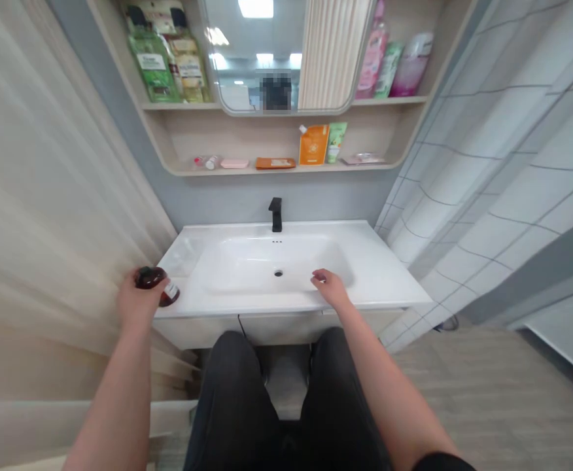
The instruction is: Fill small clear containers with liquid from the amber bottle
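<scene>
My left hand [139, 301] is closed around a brown bottle [171, 294] with a black top and a white label. The bottle leans at the left front corner of the white washbasin counter [384, 278], beside the curtain. My right hand [330, 286] hovers over the right front part of the sink basin [247, 268]. Its fingers are loosely curled with a small gap to the thumb, and I see nothing held in them. A black faucet [277, 216] stands upright behind the basin, and the dark drain [278, 273] lies in its middle.
Above hangs a mirror cabinet [169, 169] holding a green bottle [154, 69], a yellow bottle [189, 69], an orange pouch [314, 145], a green tube [336, 142] and pink bottles. A beige curtain [61, 196] borders the left; a white tiled curtain-like surface [487, 163] borders the right.
</scene>
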The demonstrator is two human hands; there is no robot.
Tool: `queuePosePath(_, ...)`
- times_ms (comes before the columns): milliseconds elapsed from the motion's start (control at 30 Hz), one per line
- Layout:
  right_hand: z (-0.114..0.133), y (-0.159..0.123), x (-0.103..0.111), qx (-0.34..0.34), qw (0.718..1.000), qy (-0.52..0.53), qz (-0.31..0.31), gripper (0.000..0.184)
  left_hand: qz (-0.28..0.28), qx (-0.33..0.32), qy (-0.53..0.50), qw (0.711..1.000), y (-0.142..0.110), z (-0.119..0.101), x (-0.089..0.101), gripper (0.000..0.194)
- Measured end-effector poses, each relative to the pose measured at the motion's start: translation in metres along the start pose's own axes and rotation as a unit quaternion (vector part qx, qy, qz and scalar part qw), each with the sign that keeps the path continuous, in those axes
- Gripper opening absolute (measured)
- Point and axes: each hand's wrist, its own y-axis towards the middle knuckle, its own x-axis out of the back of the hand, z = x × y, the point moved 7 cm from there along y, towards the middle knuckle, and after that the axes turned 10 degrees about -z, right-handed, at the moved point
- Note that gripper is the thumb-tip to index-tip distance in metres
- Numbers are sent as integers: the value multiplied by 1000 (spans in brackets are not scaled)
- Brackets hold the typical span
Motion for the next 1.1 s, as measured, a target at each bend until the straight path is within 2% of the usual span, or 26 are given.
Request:
queuePosePath(133, -1, -1, -1, 3, 1000, -7, 11, 25, 6, -25, 10, 1000, 6, 0, 1, 87)
queuePosePath(200, -1, 0, -2, 0, 1000, -16, 21, 26, -43, -91, 10, 995, -4, -15, 14, 87)
queuePosePath(267, 2, 2, -4, -1, 999, -36, 39, 26, -110, -175, 5, 979, -25, -37, 28, 74)
queuePosePath(300, 4, 3, -5, 2, 998, -50, 47, 26, -124, -211, -2, 970, -39, -49, 29, 63)
queuePosePath(333, 7, 3, -6, 8, 996, -67, 52, 26, -109, -241, -12, 964, -53, -61, 24, 51)
queuePosePath(367, 11, 4, -6, 20, 995, -87, 53, 26, -64, -267, -26, 961, -68, -73, 12, 41)
queuePosePath(433, 19, 5, -5, 53, 989, -130, 45, 28, 87, -309, -50, 946, -99, -96, -28, 28)
queuePosePath(500, 23, 5, -6, 75, 983, -163, 47, 29, 227, -317, -42, 920, -129, -110, -72, 28)
queuePosePath(533, 23, 4, -7, 77, 981, -170, 55, 29, 273, -305, -26, 912, -140, -113, -92, 29)
queuePosePath(600, 19, 2, -10, 69, 980, -172, 71, 29, 318, -262, 16, 911, -152, -111, -120, 26)
queuePosePath(700, 17, 1, -10, 72, 981, -168, 64, 28, 331, -212, 33, 919, -156, -105, -135, 31)
queuePosePath(767, 18, 0, -9, 83, 981, -167, 57, 28, 317, -212, -2, 925, -152, -105, -126, 34)
queuePosePath(800, 19, -1, -8, 88, 981, -166, 56, 28, 292, -221, -22, 930, -145, -106, -114, 33)
queuePosePath(833, 20, -1, -8, 91, 981, -162, 56, 28, 250, -231, -38, 940, -136, -107, -99, 31)
queuePosePath(900, 22, -2, -6, 91, 983, -153, 52, 28, 129, -246, -45, 960, -108, -103, -59, 30)
queuePosePath(1000, 23, -2, -3, 84, 986, -139, 46, 28, -53, -219, -1, 974, -59, -85, 1, 39)
queuePosePath(1033, 23, -2, -2, 80, 986, -137, 44, 28, -91, -215, 12, 972, -43, -78, 15, 43)
queuePosePath(1100, 23, -2, -2, 76, 987, -136, 43, 29, -115, -207, 28, 971, -16, -65, 27, 61)
